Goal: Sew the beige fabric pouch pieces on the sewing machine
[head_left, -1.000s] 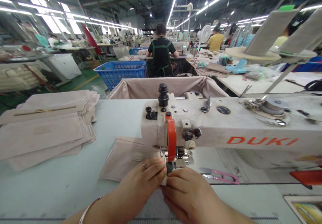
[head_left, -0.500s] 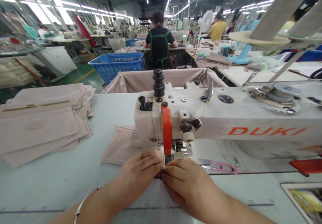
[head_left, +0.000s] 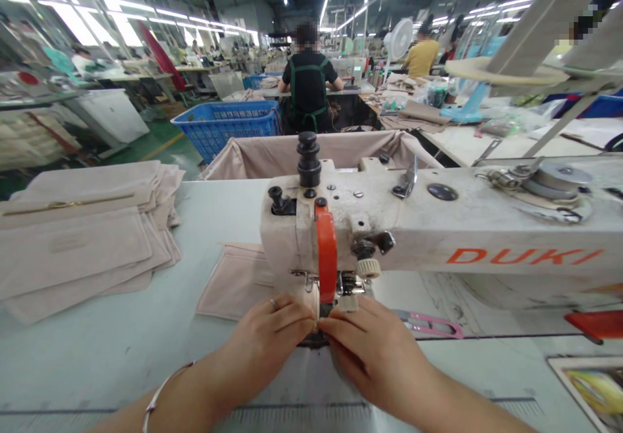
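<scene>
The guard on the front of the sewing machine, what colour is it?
Orange-red guard, clearest in the head view.

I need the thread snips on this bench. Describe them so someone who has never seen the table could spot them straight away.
Start at the white sewing machine with orange DUKI lettering. On the table under its arm, just right of the right hand at the needle, lie the thread snips. They are the only pink thing there, thin and flat with metal tips, unlike the beige fabric pieces stacked at far left.

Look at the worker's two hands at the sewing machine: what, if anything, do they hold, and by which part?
Both the left hand and right hand pinch the near edge of a beige fabric piece under the needle.
</scene>
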Tool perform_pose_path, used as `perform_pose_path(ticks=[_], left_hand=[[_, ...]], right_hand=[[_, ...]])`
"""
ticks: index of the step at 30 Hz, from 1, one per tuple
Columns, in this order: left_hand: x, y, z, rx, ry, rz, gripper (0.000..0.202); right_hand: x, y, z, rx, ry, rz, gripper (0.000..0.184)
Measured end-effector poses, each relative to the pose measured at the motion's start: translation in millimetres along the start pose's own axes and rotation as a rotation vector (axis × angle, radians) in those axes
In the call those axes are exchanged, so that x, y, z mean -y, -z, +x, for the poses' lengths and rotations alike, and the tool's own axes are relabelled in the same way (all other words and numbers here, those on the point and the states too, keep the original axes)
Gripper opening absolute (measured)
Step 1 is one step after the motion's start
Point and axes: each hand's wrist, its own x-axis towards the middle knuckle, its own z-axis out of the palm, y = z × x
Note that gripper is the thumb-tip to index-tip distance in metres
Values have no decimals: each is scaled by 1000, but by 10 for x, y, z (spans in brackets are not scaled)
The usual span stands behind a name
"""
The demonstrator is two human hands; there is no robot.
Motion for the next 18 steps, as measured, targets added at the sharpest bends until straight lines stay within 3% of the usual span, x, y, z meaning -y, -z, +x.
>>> perform_pose_path(ticks=[7,10,13,18], left_hand=[[23,29,47,-48,-77,-9,25],[68,38,72,-1,-21,-57,25],[134,44,105,58,19,-77,23],[238,44,161,28,-11,2,20]], right_hand=[[-8,-41,16,22,-3,-16,41],[-13,-61,39,4,-20,-23,43],[-20,-82,63,-18,-38,-53,36],[-38,-122,99,-58,-82,-148,23]])
